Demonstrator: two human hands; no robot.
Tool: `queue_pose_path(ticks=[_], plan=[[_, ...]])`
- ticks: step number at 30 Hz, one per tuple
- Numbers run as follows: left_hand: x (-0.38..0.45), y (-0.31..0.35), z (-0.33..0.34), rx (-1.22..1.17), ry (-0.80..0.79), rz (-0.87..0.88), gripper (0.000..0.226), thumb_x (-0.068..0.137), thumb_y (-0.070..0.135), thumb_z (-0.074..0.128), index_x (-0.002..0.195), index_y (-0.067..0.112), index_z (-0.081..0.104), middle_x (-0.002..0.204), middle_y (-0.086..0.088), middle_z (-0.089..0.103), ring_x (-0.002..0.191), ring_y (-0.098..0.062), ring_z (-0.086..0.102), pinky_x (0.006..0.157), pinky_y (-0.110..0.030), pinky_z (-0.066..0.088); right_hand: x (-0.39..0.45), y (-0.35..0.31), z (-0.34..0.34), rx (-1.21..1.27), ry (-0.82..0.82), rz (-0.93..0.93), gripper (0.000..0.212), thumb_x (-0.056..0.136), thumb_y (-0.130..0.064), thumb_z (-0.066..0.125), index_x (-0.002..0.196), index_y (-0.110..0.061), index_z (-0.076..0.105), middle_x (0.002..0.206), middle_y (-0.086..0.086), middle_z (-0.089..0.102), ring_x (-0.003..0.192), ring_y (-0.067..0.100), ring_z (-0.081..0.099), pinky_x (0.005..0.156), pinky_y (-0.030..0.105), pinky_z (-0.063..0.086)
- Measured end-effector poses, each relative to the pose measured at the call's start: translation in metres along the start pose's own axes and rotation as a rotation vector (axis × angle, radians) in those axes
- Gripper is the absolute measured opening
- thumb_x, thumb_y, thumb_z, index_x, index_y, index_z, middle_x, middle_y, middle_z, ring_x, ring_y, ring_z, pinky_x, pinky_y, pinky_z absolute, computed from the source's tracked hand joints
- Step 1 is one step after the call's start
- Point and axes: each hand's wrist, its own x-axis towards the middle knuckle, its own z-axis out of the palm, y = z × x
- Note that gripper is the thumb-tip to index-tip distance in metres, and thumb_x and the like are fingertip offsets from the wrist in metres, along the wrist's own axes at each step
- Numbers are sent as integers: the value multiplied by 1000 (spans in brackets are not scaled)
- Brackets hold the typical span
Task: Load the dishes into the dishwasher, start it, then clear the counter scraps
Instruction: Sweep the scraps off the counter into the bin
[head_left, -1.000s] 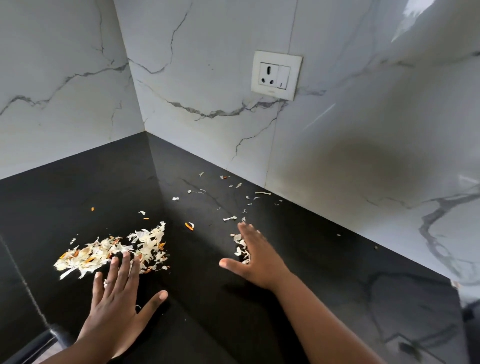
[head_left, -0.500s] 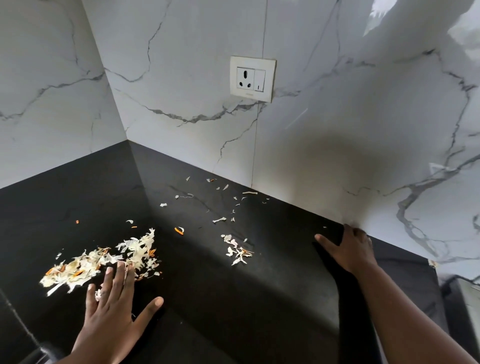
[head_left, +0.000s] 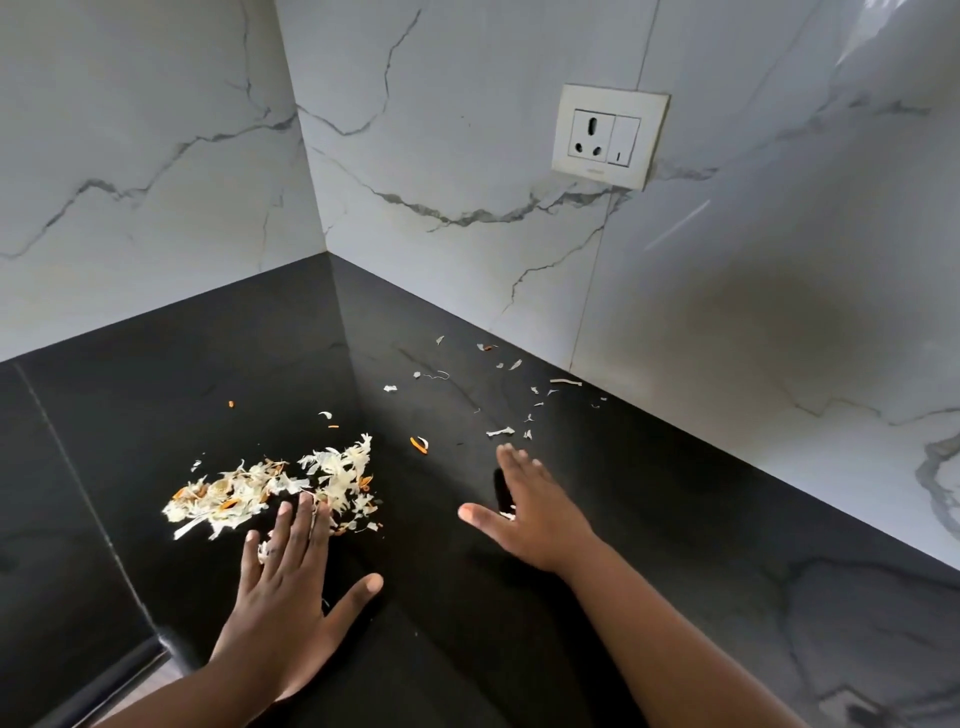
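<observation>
So, no dishwasher or dishes anywhere in sight, so I can't tell how that part stands; I'd guess I'm on the last bit, clearing the scraps, and it's maybe half gathered. Nearest to me, my left hand (head_left: 283, 587) lies flat on the counter (head_left: 130, 395), fingers straight and thumb out, holding nothing, fingertips touching the near edge of the main pile of scraps (head_left: 280, 483), which sits toward the counter's left side. My right hand (head_left: 530, 512) is flat too, fingers stretched out, thumb spread, with a few pale bits peeking from under the palm; it grips nothing.

Further out, an orange peel bit (head_left: 418, 444) lies alone between the pile and my right hand, and loose flakes (head_left: 524, 395) are strewn toward the back edge along the wall (head_left: 467, 156). Those need sweeping in yet.

Room-wise: walls close off the back corner, the socket (head_left: 608, 135) sits well above, so the only way to pull stuff is toward me, and the front-left edge drops off near my left wrist.
</observation>
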Motion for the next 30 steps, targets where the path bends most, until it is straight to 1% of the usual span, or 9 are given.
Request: queue_pose_path(ticks=[4, 10, 15, 19, 20, 23, 25, 27, 30], plan=[[-2, 0, -1, -21, 9, -2, 111, 62, 92, -14, 146, 20, -25, 151, 8, -36, 135, -7, -40, 114, -37, -24, -7, -7, -8, 392, 180, 27, 97, 77, -75, 50, 153, -27, 16, 161, -5, 11, 146, 5, 6, 115, 23, 9], [-3, 2, -4, -42, 49, -9, 114, 61, 95, -10, 146, 20, -24, 153, 7, -33, 136, -8, -38, 112, -37, -26, -19, 37, -15, -273, 9, 220, 128, 61, -98, 16, 152, -11, -13, 160, 8, -15, 146, 21, -17, 119, 37, -9], [-2, 0, -1, -7, 42, -12, 119, 57, 97, -12, 144, 17, -28, 150, 5, -38, 134, -9, -42, 111, -37, -28, -1, -26, 24, -290, 65, 211, 128, 57, -90, -7, 151, -3, -9, 160, 16, -12, 147, 29, -14, 119, 40, -9], [2, -7, 9, 8, -25, -22, 118, 73, 92, 18, 151, 4, 14, 161, -6, 6, 147, -15, -12, 117, -39, -8, 19, -63, 46, -219, -2, 65, 120, 64, -88, -4, 149, -4, -16, 158, 15, -20, 145, 27, -22, 116, 38, -14], [4, -8, 9, -13, -20, -33, 121, 71, 94, 18, 151, 3, 14, 160, -8, 8, 147, -16, -12, 117, -37, -8, 22, -66, 46, -166, -22, 24, 120, 65, -89, -2, 150, -5, -15, 158, 13, -19, 145, 24, -22, 116, 36, -14], [11, -1, 2, -135, 76, -122, 136, 43, 103, -7, 143, 12, -25, 153, 1, -29, 141, -13, -30, 117, -34, -17, 45, -41, 21, 22, 68, 12, 128, 59, -95, -3, 153, -9, -5, 161, 8, -9, 147, 19, -13, 115, 30, -11], [13, 2, -2, -138, 93, -169, 138, 33, 102, -14, 138, 15, -33, 147, 4, -38, 138, -13, -33, 114, -32, -20, 67, -3, -10, -16, 197, 42, 130, 58, -96, 0, 154, -9, 7, 162, 8, 4, 149, 21, -1, 117, 31, -5], [16, 2, 1, -152, 99, -195, 144, 36, 104, -7, 145, 11, -22, 151, 2, -30, 141, -15, -26, 111, -27, -24, 86, 42, -44, -124, 274, 71, 117, 66, -90, 13, 152, -11, 21, 159, 8, 20, 148, 23, 13, 119, 36, 7], [18, -4, 9, -121, 57, -177, 134, 62, 98, 18, 146, -5, 26, 154, -16, 19, 144, -26, 12, 115, -25, -15, 99, 95, -76, -187, 247, 75, 100, 73, -83, 41, 149, -20, 30, 158, 2, 25, 147, 19, 17, 117, 33, 15]])
